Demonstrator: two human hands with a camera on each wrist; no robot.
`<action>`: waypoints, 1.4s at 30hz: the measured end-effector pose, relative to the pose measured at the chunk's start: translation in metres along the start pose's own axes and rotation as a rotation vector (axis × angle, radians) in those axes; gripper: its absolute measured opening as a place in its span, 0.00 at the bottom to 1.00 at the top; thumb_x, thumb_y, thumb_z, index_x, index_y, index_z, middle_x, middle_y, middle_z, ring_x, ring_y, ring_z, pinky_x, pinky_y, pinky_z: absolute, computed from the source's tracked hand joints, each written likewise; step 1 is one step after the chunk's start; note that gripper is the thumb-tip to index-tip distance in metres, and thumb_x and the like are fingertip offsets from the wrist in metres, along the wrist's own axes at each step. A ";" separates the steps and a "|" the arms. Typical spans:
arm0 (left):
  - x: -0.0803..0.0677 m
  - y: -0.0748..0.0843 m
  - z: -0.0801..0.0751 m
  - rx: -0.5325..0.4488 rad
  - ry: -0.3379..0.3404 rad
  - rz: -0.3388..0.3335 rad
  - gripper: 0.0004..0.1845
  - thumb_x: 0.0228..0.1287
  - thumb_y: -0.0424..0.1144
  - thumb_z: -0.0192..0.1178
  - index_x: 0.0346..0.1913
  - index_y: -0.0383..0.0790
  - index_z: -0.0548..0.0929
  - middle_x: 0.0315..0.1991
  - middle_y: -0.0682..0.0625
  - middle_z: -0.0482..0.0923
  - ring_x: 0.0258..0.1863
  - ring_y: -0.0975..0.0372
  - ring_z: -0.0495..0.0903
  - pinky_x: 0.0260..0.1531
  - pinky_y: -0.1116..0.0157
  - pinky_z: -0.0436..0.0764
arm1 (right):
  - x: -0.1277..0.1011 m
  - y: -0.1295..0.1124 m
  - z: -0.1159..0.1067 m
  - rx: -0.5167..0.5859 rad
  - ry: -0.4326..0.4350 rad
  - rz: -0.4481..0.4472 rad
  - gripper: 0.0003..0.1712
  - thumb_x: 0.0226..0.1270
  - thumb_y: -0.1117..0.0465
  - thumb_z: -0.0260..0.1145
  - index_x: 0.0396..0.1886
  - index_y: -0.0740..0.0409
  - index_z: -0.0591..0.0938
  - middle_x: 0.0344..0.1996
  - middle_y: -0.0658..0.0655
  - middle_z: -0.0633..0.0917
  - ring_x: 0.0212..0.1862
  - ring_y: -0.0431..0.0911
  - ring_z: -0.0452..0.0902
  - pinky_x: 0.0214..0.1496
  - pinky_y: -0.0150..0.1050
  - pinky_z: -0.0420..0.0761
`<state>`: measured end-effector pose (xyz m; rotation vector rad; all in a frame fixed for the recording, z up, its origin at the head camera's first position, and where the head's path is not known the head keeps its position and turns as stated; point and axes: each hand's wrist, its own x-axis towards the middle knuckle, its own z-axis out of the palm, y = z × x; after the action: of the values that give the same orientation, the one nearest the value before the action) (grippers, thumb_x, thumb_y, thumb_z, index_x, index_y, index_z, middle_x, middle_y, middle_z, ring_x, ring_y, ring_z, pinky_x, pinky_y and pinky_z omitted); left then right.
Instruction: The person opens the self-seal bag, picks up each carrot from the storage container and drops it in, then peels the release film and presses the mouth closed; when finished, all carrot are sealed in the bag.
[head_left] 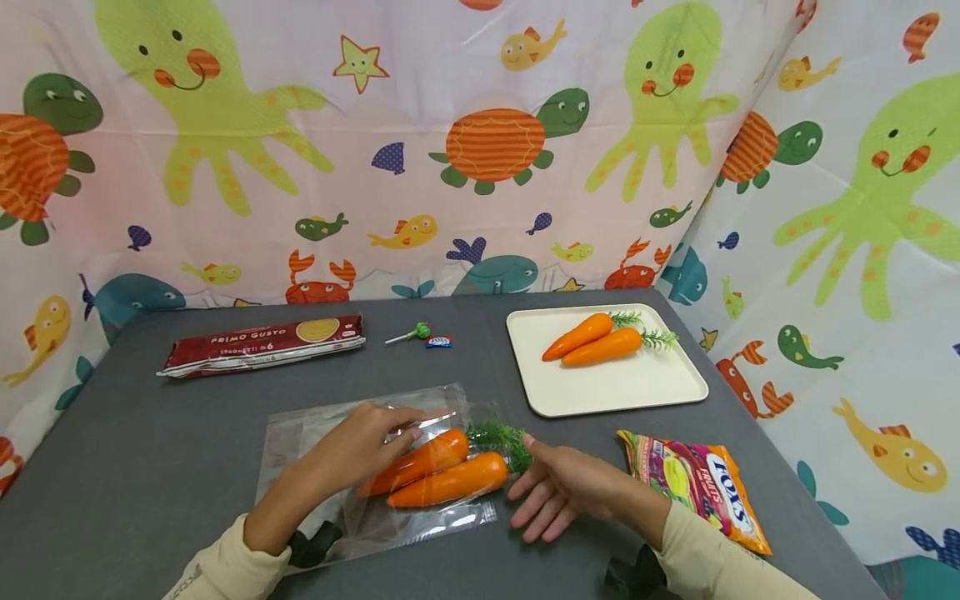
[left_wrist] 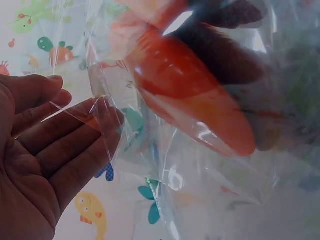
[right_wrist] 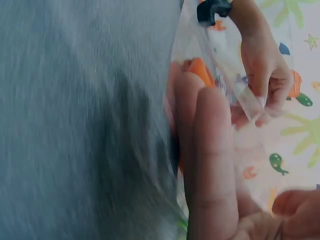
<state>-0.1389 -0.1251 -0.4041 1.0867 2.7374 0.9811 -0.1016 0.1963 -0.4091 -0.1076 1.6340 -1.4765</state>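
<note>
A clear plastic bag lies on the grey table in front of me. Two orange toy carrots lie side by side at its mouth, their green tops sticking out to the right. My left hand rests on the bag's upper film above the carrots, its fingers straight and its thumb apart. In the left wrist view that hand touches the film beside a carrot. My right hand lies flat on the table, fingers spread, fingertips by the green tops. The right wrist view is blurred.
A cream tray at the back right holds two more carrots. A red spaghetti pack, a green lollipop and a small wrapped sweet lie at the back. A colourful candy bag sits right of my right hand. Printed curtains surround the table.
</note>
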 end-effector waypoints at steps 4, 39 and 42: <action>0.001 0.001 0.001 0.007 -0.007 0.005 0.14 0.69 0.36 0.61 0.54 0.35 0.84 0.44 0.49 0.86 0.38 0.66 0.84 0.40 0.62 0.83 | 0.006 0.005 0.000 0.077 -0.045 0.040 0.49 0.74 0.30 0.38 0.57 0.74 0.75 0.41 0.66 0.86 0.37 0.51 0.86 0.38 0.44 0.85; 0.100 -0.043 0.008 -0.246 -0.334 -0.074 0.13 0.70 0.43 0.59 0.48 0.40 0.86 0.26 0.54 0.82 0.21 0.63 0.78 0.25 0.65 0.78 | 0.021 0.007 0.008 0.084 0.091 -0.080 0.08 0.69 0.67 0.57 0.39 0.68 0.80 0.39 0.68 0.86 0.37 0.53 0.87 0.37 0.45 0.85; 0.101 -0.045 0.009 -0.247 -0.330 -0.011 0.12 0.72 0.42 0.57 0.38 0.40 0.88 0.22 0.53 0.80 0.17 0.65 0.73 0.22 0.67 0.75 | 0.022 0.006 0.008 0.097 0.092 -0.078 0.08 0.69 0.67 0.56 0.39 0.67 0.80 0.40 0.68 0.86 0.37 0.53 0.86 0.38 0.45 0.85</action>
<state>-0.2396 -0.0818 -0.4178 1.0779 2.2921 1.0026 -0.1064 0.1789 -0.4250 -0.0498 1.6438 -1.6390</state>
